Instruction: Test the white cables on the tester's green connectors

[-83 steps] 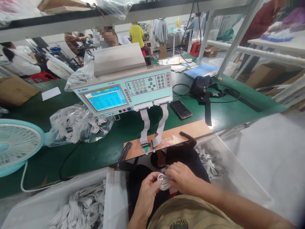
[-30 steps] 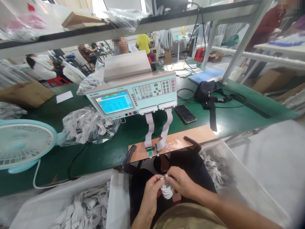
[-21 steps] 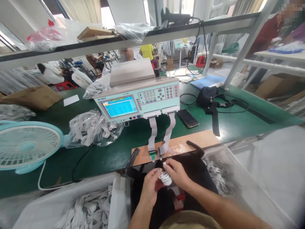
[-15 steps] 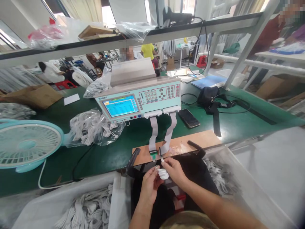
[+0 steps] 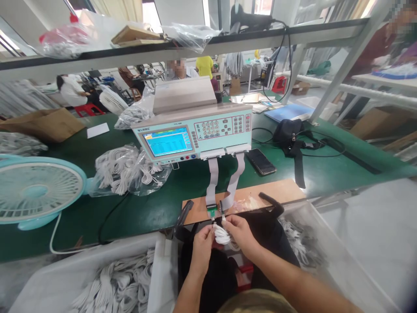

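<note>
on the green felt bench [image 5: 156,208], both hands [image 5: 202,241] [image 5: 239,232] pinch a coiled white cable [image 5: 222,235].

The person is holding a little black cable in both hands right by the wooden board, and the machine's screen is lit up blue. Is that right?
Nearly. The head view shows the coiled cable is white, not black. Both the left hand and right hand hold it by the wooden board, and the machine's screen glows blue.

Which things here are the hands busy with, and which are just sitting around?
Busy with:
left hand
right hand
coiled white cable
brown board with green connectors
mint-green tester box

Sitting around:
black phone
turquoise fan
black pouch
</note>
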